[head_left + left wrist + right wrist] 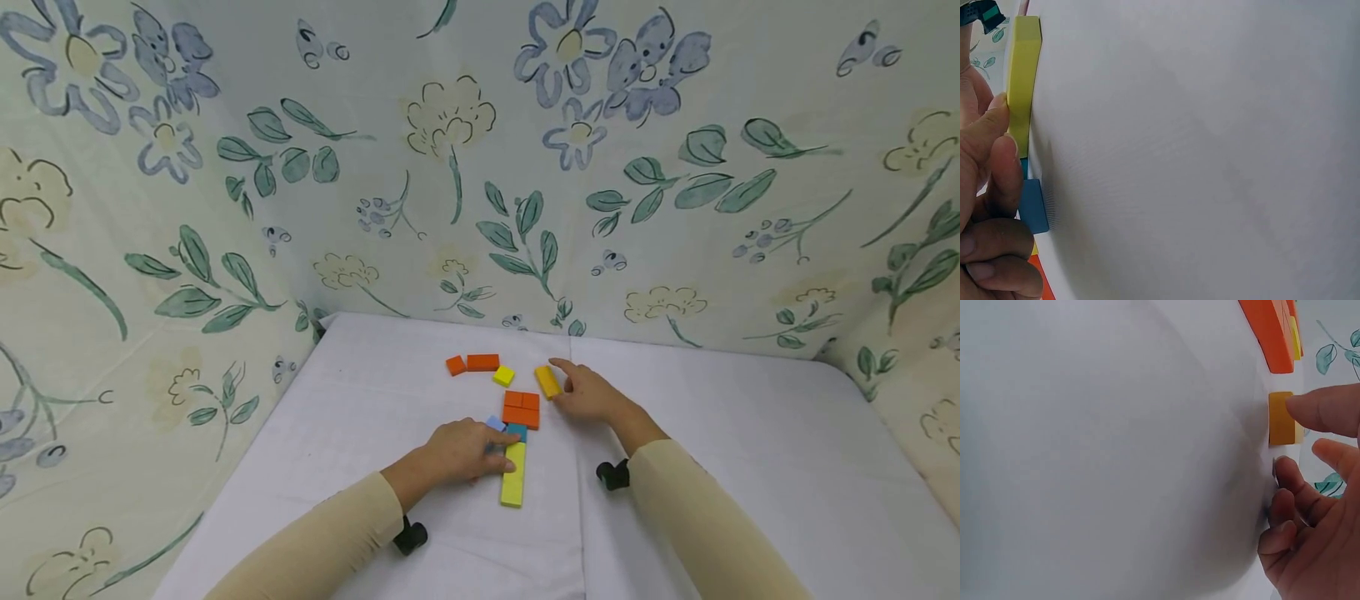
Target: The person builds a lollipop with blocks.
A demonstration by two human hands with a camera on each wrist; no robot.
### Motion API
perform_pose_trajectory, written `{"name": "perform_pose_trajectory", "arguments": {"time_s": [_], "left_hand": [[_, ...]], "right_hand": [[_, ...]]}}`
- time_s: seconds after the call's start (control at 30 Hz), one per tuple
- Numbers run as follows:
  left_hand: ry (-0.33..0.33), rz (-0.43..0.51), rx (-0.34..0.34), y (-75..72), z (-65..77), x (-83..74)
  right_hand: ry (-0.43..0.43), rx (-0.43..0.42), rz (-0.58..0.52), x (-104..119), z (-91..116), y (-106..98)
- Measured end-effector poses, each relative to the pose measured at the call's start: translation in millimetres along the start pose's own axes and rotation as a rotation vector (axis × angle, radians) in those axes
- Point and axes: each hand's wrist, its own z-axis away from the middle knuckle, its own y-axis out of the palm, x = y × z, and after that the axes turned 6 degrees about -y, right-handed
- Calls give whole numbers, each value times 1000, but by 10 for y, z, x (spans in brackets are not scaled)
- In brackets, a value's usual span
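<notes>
In the head view my left hand [467,452] reaches over a row of flat blocks. Its index finger lies on a teal block [517,431], and its thumb touches a long yellow-green block [513,487]. The left wrist view shows the thumb against the side of that block, the other fingers bent near a blue block [1035,207]. My right hand [588,392] is beside an amber block [547,382] lying on the table. Its thumb touches the near end; the index finger extends past the far end, seemingly apart from it. Red-orange blocks [521,410] adjoin the teal block.
Behind the row lie a small orange block [456,365], a longer orange block [483,362] and a yellow block [504,376]. A white cloth covers the table [712,500]. Floral fabric [450,208] hangs at the back and sides.
</notes>
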Motion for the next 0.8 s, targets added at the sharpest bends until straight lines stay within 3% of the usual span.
{"name": "perform_pose_trajectory", "arguments": {"time_s": [0.3,0.8], "left_hand": [[12,-3,-3,-12,-6,-6],[4,-27,-23,-7,-14,-14]], "right_hand": [[-50,102,87,-66,-73,-66],[-30,40,-54,-132,-21,-32]]}}
